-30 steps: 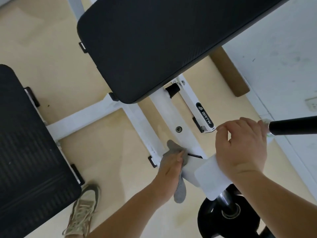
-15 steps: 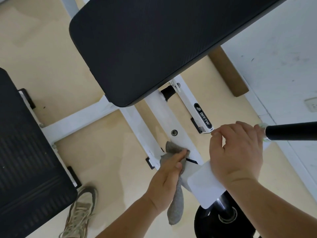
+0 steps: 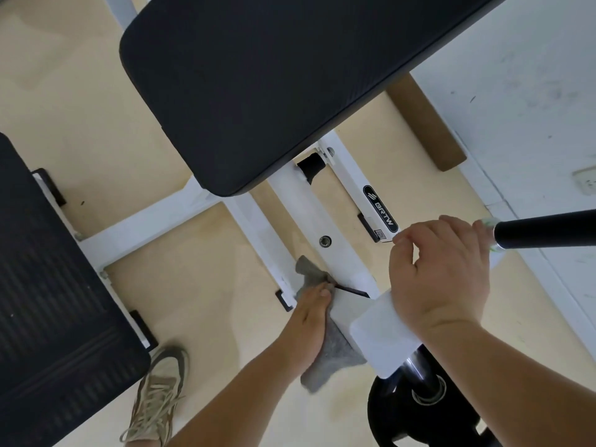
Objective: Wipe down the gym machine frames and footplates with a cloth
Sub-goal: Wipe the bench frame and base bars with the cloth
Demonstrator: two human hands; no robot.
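Left hand [image 3: 311, 314] lies flat on grey cloth [image 3: 333, 354], fingers straight, pressing it to the white frame [image 3: 301, 201] just below a bolt hole. Cloth ends stick out past the fingertips and the wrist. Right hand [image 3: 442, 269] is curled at the chrome end of a black bar [image 3: 545, 229]; what it holds is hidden. Black pad [image 3: 274, 85] overhead. Ribbed footplate [image 3: 48, 285] at left, shoe [image 3: 161, 395] beside it.

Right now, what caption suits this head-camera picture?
Left hand presses a grey cloth onto the white metal machine frame; right hand grips a white lever arm.
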